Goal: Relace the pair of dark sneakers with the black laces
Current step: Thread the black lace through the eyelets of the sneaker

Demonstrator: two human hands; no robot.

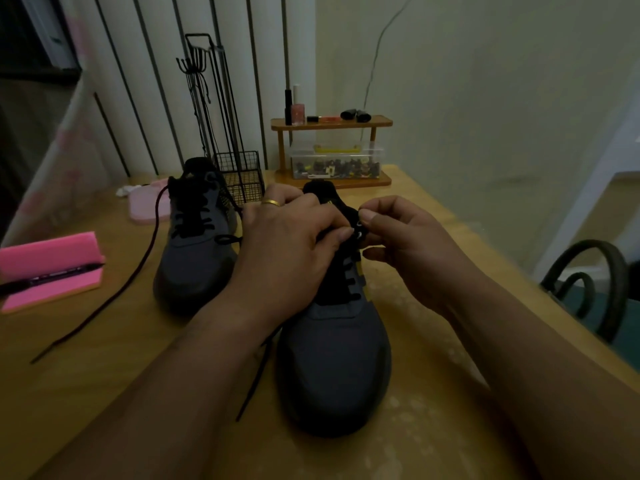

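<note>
1. Two dark sneakers stand on the tabletop (104, 393), toes toward the camera. The near sneaker (332, 358) is at centre. The far sneaker (197, 261) stands behind it to the left, apart from it.
2. Left hand (291, 244): grip closed, fingers curled over the near sneaker's upper beside the top eyelets, holding it. A ring (270, 202) sits on one finger.
3. Right hand (405, 244): grip narrowed to a pinch, thumb and forefinger tips meeting on the near lace (256, 375) at the top eyelets. The lace tip is too dark to make out.
4. Near lace: crossed through the lower eyelets. One free end trails off the sneaker's left side onto the tabletop, passing under the left forearm.
5. Far lace (138, 271): threaded through several rows. A long free end runs forward and left across the tabletop.
6. Left edge: a pink block (52, 251) with a pen (52, 277) lying on it.
7. Behind the sneakers: a wire basket (242, 178) and a wooden shelf (332, 123) with small bottles on top and a clear box (336, 164) beneath.
</note>
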